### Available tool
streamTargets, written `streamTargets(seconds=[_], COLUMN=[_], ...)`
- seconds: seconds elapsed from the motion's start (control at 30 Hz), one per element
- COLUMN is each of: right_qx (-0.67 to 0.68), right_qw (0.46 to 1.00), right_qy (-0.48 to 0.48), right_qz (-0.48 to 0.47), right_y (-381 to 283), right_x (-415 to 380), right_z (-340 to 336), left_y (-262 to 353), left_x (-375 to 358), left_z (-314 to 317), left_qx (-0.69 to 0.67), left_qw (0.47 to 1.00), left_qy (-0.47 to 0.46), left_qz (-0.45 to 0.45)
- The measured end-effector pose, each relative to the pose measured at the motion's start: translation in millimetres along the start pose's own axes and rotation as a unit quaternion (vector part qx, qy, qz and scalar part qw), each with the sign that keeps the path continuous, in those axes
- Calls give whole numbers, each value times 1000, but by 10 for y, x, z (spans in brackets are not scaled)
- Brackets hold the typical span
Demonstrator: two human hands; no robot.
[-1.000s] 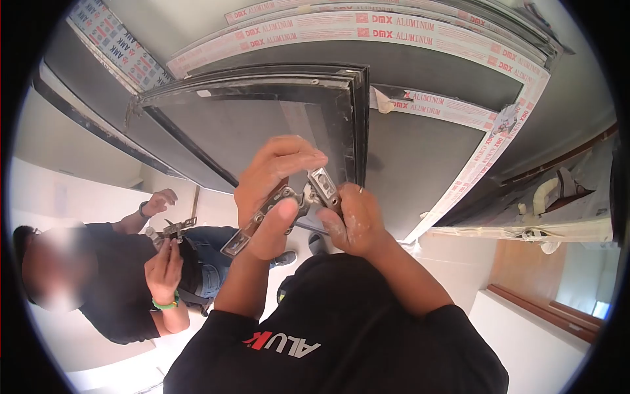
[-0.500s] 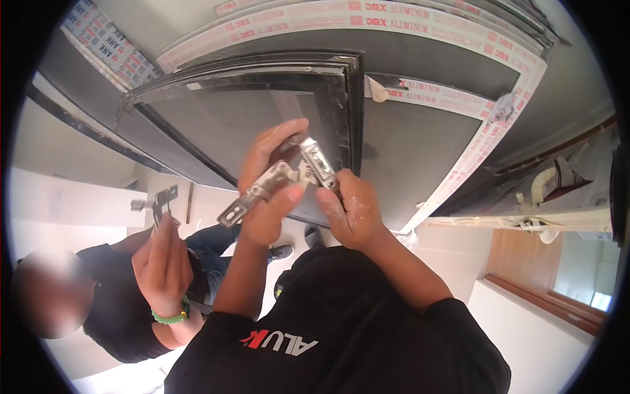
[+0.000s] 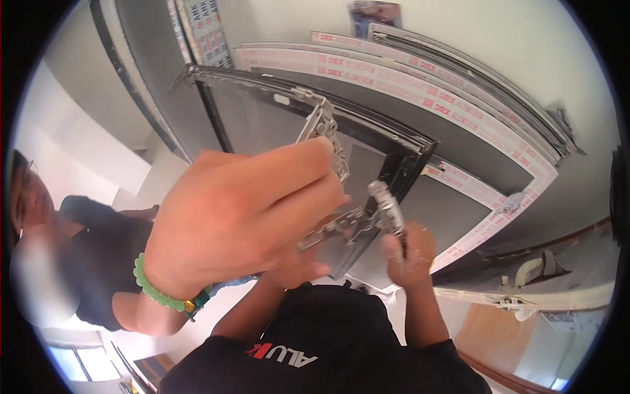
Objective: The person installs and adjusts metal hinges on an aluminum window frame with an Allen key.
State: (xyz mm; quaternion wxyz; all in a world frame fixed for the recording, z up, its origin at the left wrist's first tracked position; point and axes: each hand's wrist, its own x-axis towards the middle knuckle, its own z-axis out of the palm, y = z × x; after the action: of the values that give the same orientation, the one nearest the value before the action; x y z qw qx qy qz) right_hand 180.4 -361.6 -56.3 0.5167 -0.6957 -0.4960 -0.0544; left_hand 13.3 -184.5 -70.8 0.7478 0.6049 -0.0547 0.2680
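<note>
A silver metal hinge (image 3: 388,205) with two jointed leaves is between my hands, low in front of my chest. My right hand (image 3: 412,257) is closed round the lower end of its right leaf. Whitish dust marks that hand. My left hand (image 3: 298,270) grips the other leaf, partly hidden behind a co-worker's hand (image 3: 230,210). That co-worker's hand, wearing a green bead bracelet, reaches across from the left and pinches a second silver hinge (image 3: 319,128) above mine.
Behind the hands leans a dark-framed panel (image 3: 256,108). Several panels edged with printed "DBX Aluminum" tape (image 3: 446,98) stand against the wall. The co-worker (image 3: 98,262) stands close at my left. A ledge with a pale hose (image 3: 528,270) lies to the right.
The co-worker's hand has come up from the left to in front of me with its hinge, now covering part of my left hand. My hands and hinge sit lower and further right in view.
</note>
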Motion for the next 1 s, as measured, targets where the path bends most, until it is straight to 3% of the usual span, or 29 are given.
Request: streamTargets(seconds=[0.07,0.1,0.13,0.2,0.3,0.43,0.5,0.7,0.8,0.9,1.0], right_qx=[-147,-139,-133,-153,-243,-348,-381,-391,-436,-431,-411], right_qw=[982,979,972,956,944,919,919,915,897,900,909], right_qy=[115,144,175,239,222,183,101,11,0,36,49], right_qz=[-28,25,76,76,18,37,29,92,78,57,50], right_y=[117,149,170,234,545,1274,1485,1696,1715,1731,1739], right_x=[64,126,229,637,1376,2242,2470,2523,2506,2457,2420], right_z=[-283,-455,-646,-989,-1376,-1501,-1526,-1487,-1512,-1509,-1545], left_y=[7,8,-22,-51,112,237,226,276,275,211,169], left_x=[-151,-262,-460,-300,61,459,510,552,603,589,522], left_z=[20,21,-109,-28,80,345,441,523,564,528,631], left_qx=[-38,-59,18,65,136,123,96,7,-26,-38,-67], left_qw=[998,996,993,993,980,984,988,1000,997,995,995], left_qy=[45,64,104,98,88,59,67,-9,-57,-72,-27], left_qz=[4,1,-44,31,115,112,105,20,-33,-61,-75])
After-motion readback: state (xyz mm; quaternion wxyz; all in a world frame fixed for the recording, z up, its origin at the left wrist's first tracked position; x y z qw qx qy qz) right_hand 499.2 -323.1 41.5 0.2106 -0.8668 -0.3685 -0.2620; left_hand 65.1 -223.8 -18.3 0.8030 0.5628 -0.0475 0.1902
